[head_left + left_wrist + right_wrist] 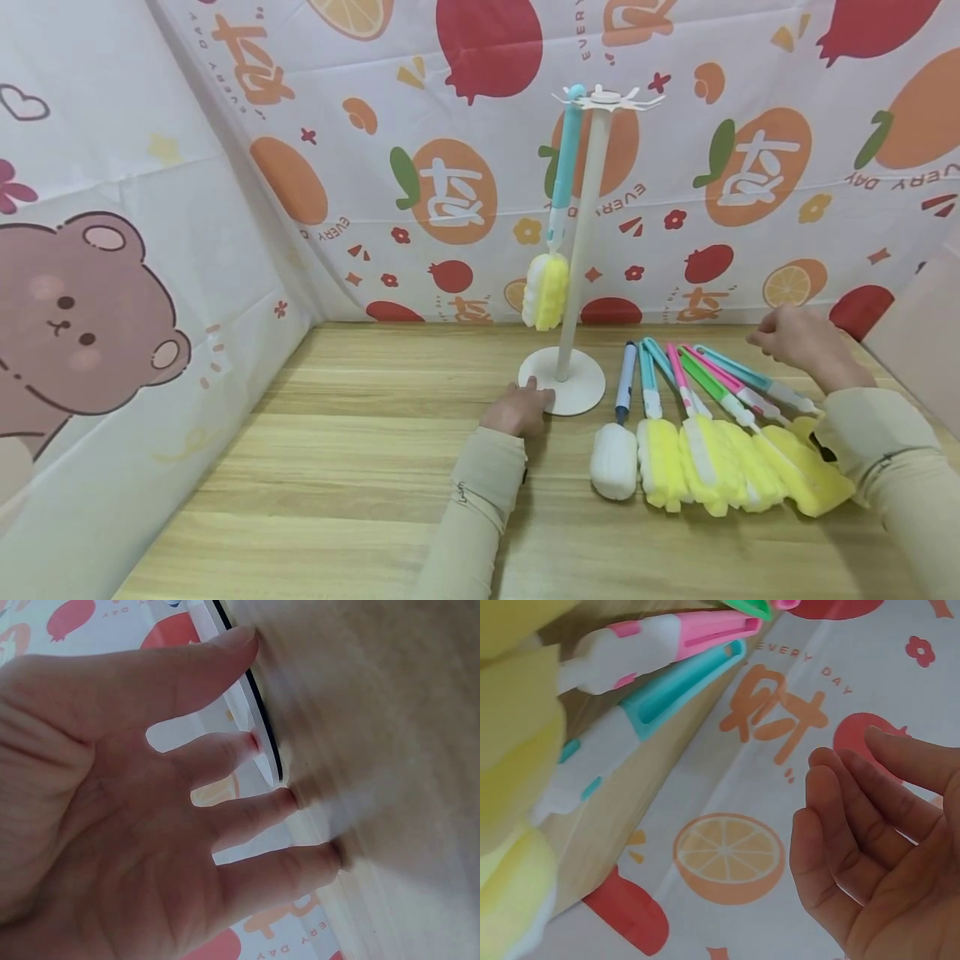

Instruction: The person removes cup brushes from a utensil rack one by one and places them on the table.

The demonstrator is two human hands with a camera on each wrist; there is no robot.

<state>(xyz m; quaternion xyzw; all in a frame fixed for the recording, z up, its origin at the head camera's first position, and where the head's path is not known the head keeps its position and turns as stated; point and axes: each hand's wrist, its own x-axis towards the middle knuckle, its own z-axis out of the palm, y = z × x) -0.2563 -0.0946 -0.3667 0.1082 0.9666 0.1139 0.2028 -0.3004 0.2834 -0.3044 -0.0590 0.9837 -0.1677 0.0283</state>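
My left hand touches the round white base of a stand. In the left wrist view that hand's fingers are spread, with thumb and index at the base's rim and the other fingertips at the wood. A teal-handled sponge brush hangs from the stand's hooked top. My right hand hovers past the handle ends of several sponge brushes. It holds nothing, its fingers loosely bent in the right wrist view, apart from the nearest teal brush handle.
Sponge brushes lie side by side on the wooden table, right of the stand. Leftmost is a white-headed brush; yellow heads crowd beside it. A fruit-print cloth hangs behind, with a bear-print cloth at the left.
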